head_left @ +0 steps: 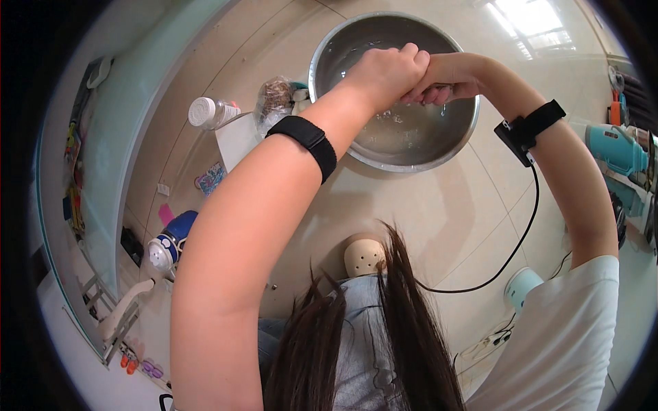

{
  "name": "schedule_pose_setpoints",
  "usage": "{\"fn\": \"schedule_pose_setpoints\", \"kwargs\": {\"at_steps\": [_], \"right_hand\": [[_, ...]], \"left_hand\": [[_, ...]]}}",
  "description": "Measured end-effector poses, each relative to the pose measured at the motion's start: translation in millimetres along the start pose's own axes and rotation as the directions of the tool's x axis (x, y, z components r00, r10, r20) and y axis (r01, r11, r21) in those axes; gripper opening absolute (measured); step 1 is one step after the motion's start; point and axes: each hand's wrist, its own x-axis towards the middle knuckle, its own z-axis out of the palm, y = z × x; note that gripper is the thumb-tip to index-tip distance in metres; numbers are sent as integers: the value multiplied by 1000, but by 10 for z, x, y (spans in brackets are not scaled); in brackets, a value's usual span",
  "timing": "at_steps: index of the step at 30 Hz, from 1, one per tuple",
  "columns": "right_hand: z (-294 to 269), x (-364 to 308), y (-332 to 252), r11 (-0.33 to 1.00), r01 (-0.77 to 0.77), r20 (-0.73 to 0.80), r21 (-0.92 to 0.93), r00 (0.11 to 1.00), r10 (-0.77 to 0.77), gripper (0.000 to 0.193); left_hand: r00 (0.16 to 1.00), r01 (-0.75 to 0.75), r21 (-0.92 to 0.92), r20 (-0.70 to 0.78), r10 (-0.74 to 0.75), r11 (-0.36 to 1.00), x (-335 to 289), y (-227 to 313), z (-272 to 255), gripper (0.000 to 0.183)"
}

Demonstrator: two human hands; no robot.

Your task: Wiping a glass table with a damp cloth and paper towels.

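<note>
Both hands meet over a wide round metal basin [439,149] on the tiled floor. Cloudy water [391,133] with ripples and bubbles lies in it. My left hand [392,72] is closed, its knuckles upward, pressed against my right hand [444,77]. The fingers of the right are curled in underneath. Whether anything is squeezed between the two palms is hidden. Black straps circle both forearms; the strap on the right one [541,122] carries a small black box with a cable.
Left of the basin are a clear plastic bag with brown contents [276,96] and a white-lidded bottle [203,113]. A blue and white flask [171,240] stands nearer. Teal containers [615,147] sit at the right. A black cable [524,236] hangs beside a pale clog [363,257].
</note>
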Motion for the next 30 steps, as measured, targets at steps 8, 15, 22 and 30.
{"fn": "schedule_pose_setpoints", "kwargs": {"at_steps": [8, 15, 22, 30], "right_hand": [[195, 71, -85, 867, -128, -389, -482, 918, -81, 9], [326, 362, 50, 357, -83, -280, -930, 789, -547, 18], [438, 377, 77, 255, -126, -262, -959, 737, -623, 21], [468, 377, 122, 71, -115, -127, -991, 613, -780, 17]], "left_hand": [[958, 208, -23, 207, -199, 978, 43, -27, -23, 16], [804, 440, 0, 446, -394, 898, -99, -55, -68, 21], [644, 712, -171, 544, -538, 681, -185, -129, 169, 30], [776, 627, -554, 505, -378, 547, -329, -184, 194, 40]]}}
